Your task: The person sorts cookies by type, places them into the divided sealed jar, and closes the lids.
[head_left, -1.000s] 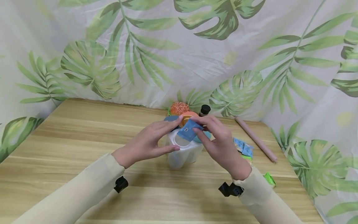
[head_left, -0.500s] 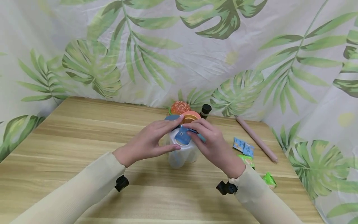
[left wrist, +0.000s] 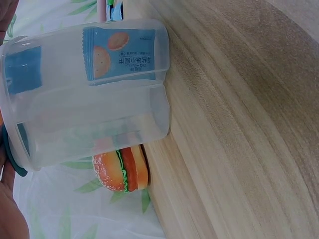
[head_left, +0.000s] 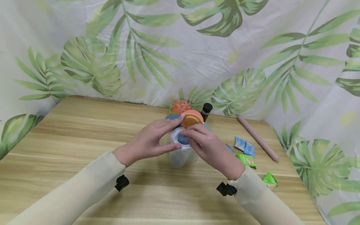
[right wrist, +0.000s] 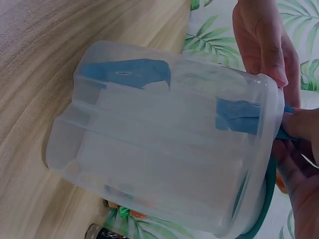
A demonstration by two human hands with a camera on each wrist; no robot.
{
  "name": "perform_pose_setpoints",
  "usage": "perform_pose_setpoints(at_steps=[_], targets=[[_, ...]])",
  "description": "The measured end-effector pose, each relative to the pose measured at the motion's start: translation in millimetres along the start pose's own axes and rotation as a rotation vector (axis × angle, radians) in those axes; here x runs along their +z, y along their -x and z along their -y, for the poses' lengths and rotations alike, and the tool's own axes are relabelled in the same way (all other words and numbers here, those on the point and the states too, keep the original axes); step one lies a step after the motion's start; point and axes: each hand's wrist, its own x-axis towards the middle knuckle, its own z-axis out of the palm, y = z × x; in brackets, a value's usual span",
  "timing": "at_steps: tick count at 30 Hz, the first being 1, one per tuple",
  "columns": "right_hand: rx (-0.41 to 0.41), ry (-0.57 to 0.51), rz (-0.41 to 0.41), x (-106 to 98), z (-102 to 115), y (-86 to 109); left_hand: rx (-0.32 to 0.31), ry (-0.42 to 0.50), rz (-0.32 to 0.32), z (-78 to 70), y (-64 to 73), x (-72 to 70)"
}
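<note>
A clear plastic container [head_left: 177,158] with a white top stands upright on the table, its orange round lid [head_left: 192,119] flipped up. My left hand [head_left: 153,137] holds the container at its top, thumb at the front rim and fingertips by the orange lid. My right hand [head_left: 211,149] pinches a blue snack packet [head_left: 182,139] at the round opening. Through the wall in the right wrist view, the lower part of that blue packet [right wrist: 238,115] hangs inside. Another blue biscuit packet [left wrist: 122,56] lies at the container's bottom.
Behind the container sit a toy hamburger [head_left: 181,107] and a black-capped bottle [head_left: 207,111]. To the right lie blue packets [head_left: 244,146], green packets [head_left: 247,160] and a long pink stick [head_left: 257,138]. A leaf-print cloth [head_left: 152,56] backs the table.
My right hand has moved left and down, taking the blue packet from above the opening into it. The left hand stays at the container's top.
</note>
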Motion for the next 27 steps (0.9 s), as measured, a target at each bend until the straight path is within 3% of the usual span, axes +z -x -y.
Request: perform_pose_setpoints(at_steps=[12, 27], targets=[[-0.018, 0.015, 0.089, -2.4, -1.3, 2.1, -0.026, -0.007, 0.016, 0.7, 0.0, 1.7], [0.017, 0.058, 0.236, -11.5, 4.6, -3.7, 0.002, -0.014, 0.005, -0.6, -1.1, 2.5]])
